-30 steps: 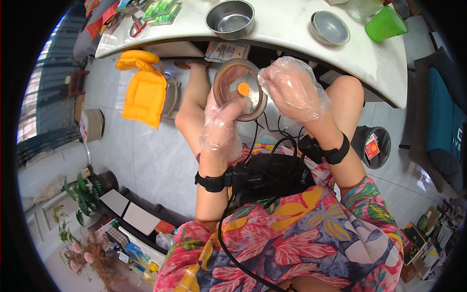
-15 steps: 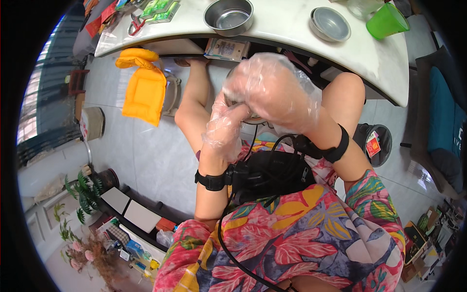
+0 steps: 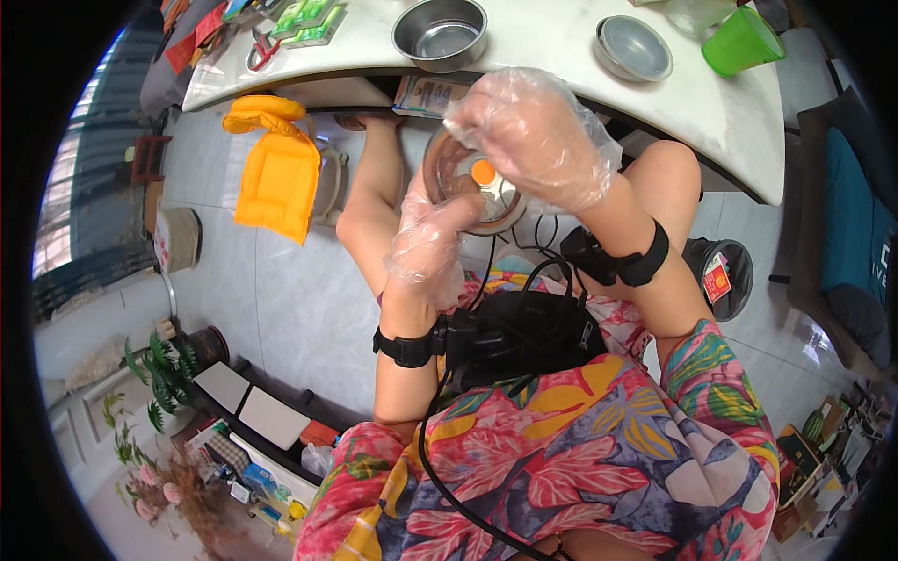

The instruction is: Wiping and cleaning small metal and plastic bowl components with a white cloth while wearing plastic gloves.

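Observation:
Thin clear plastic gloves cover both my hands. My left hand (image 3: pixel 432 234) grips the near left side of a round bowl (image 3: pixel 511 221) above my lap, its thumb over the rim. Inside the bowl sits a small round orange thing (image 3: pixel 483 172) that looks like an egg yolk, with something pale and shiny around it. Over the bowl's far right side, my right hand (image 3: pixel 533 136) is raised with its fingers curled together. Whether those fingers hold anything is hidden. The hand also covers part of the bowl.
Ahead is a white table (image 3: pixel 552 37) with a metal pan (image 3: pixel 440 37), a stacked pair of small bowls (image 3: pixel 634 49), a green cup (image 3: pixel 744 43) and red-handled scissors (image 3: pixel 262 54). A yellow padded chair (image 3: pixel 276 182) stands left, a waste bin (image 3: pixel 730 279) right. Black cables (image 3: pixel 538 248) hang near my wrists.
My right hand has lifted up and away from the bowl, uncovering the round orange thing inside. My left hand stays on the bowl's side.

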### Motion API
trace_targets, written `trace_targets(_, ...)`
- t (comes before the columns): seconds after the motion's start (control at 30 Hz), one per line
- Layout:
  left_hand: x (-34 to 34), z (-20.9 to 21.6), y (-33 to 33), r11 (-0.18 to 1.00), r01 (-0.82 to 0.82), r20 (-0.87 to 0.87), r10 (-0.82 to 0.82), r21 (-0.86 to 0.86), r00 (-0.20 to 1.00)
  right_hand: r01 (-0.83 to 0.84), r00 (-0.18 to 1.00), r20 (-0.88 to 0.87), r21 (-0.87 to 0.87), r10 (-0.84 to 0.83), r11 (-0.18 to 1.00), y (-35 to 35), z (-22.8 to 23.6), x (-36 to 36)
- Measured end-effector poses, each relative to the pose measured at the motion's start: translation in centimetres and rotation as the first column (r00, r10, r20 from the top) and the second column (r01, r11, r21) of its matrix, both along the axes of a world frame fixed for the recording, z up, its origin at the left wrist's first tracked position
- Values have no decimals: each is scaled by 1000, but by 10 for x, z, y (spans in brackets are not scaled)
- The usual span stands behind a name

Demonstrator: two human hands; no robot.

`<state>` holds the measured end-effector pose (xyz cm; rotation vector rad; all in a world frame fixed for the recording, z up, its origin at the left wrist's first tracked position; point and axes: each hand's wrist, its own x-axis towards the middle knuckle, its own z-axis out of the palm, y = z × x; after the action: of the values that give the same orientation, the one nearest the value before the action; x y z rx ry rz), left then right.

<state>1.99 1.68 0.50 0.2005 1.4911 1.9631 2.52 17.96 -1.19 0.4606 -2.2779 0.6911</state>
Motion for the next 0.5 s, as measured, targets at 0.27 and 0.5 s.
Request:
trace_targets(0.27,-4,2,0,997,-82,-143,82,10,986,73,977,205,-52,-61,996,13,-20,26)
trace_targets(0.5,-13,-10,-4,985,-169,-165,164,-21,973,39,962,273,-53,-23,998,-10,-19,49)
